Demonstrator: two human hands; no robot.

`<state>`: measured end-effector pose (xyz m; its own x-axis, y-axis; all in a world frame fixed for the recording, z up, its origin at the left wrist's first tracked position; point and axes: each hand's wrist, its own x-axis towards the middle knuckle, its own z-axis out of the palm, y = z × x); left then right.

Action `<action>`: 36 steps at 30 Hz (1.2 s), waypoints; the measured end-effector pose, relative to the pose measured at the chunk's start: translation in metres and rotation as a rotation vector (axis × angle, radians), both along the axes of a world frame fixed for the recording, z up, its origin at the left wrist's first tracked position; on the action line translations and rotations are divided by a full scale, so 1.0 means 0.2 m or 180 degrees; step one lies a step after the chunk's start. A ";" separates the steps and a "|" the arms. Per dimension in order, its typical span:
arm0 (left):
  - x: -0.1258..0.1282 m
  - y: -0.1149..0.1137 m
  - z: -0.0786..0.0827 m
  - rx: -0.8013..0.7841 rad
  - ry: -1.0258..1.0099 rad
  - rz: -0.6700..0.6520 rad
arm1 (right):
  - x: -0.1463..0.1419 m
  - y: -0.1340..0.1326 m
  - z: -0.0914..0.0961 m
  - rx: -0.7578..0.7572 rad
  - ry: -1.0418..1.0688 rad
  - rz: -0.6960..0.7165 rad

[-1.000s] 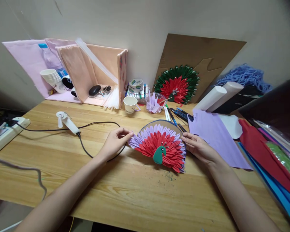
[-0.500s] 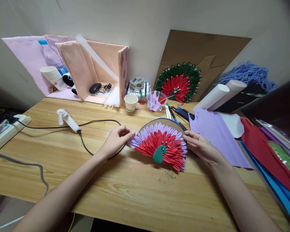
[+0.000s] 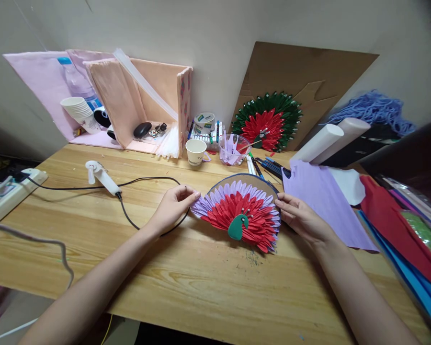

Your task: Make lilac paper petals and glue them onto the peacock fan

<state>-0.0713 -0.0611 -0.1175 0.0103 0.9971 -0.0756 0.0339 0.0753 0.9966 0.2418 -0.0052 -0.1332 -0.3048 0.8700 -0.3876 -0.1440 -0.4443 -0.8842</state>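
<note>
head view — left hand and right hand pinch opposite edges of the paper peacock — tilted up.

No wording could be read anywhere: the roll of tape at the far edge of the table bore a green-and-white label, and the markers beside it carried printing, all too small to make out.
</note>
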 end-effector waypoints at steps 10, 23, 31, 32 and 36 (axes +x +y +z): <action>0.00 0.01 -0.03 0.0044 0.0080 0.0076 | 0.00 0.00 0.00 -0.0007 -0.0021 -0.0055; 0.00 -0.01 -0.02 0.0052 0.0046 -0.0061 | 0.01 0.00 0.00 -0.0010 0.0072 -0.0121; 0.00 0.00 0.01 -0.0050 -0.0034 -0.0079 | 0.02 0.01 -0.01 0.0073 0.0023 -0.0158; 0.00 0.00 0.02 -0.0054 -0.0023 -0.0076 | 0.02 0.01 -0.01 0.0102 -0.0012 -0.0152; -0.01 0.00 0.02 -0.0017 0.0003 -0.0046 | 0.02 0.01 0.00 0.0149 -0.0110 -0.0113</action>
